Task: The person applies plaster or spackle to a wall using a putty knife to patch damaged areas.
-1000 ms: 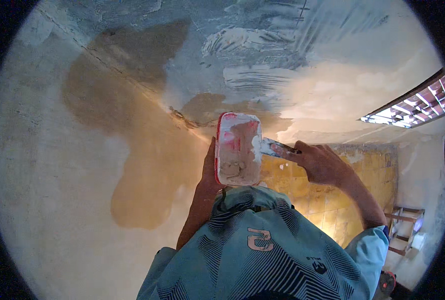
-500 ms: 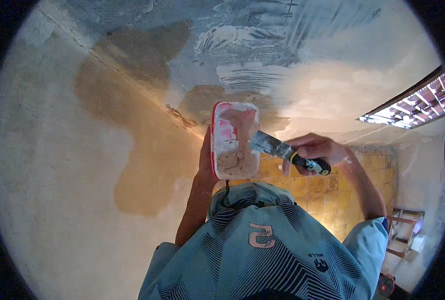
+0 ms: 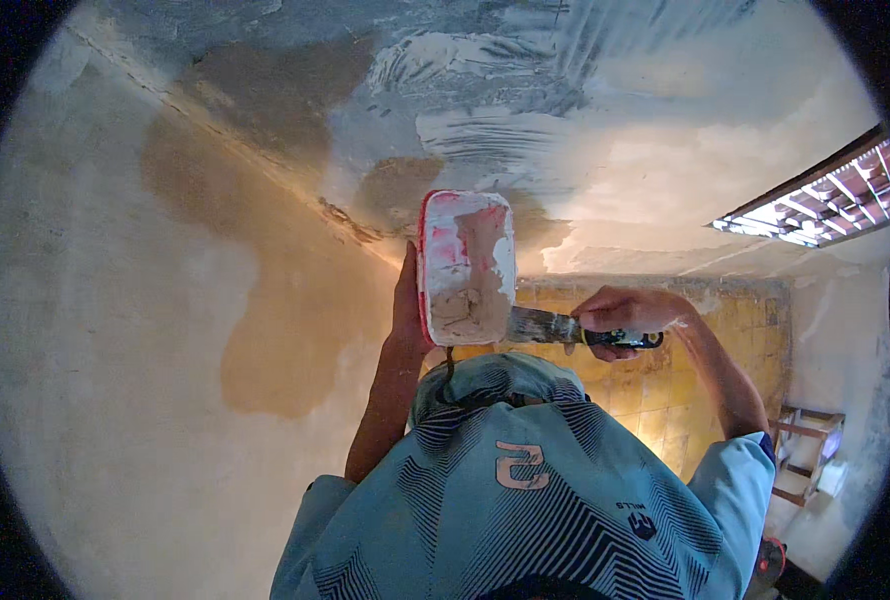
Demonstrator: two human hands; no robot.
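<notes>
A white plastic tub (image 3: pixel 452 273) with a red rim is held up in front of my chest, its inside smeared with pale plaster or filler. My left hand (image 3: pixel 409 305) grips it along its left side; most of the fingers are hidden behind it. In my right hand (image 3: pixel 630 312) is a putty knife (image 3: pixel 543 325) with a dark handle, the fingers wrapped round it. Its stained metal blade points left, and the tip is at the tub's right edge, by the lower part.
Ahead stands a grey wall (image 3: pixel 505 90) with streaks of white filler and brown damp-looking patches. Another stained wall (image 3: pixel 155 400) meets it on the left. Yellow tiles (image 3: pixel 665 385) lie beyond my right arm. A barred window (image 3: pixel 825 195) and a wooden stool (image 3: pixel 807 450) are at the right.
The putty knife has swung from a slant to nearly level, its blade lower along the tub's right edge. The tub has shifted slightly up and left in view.
</notes>
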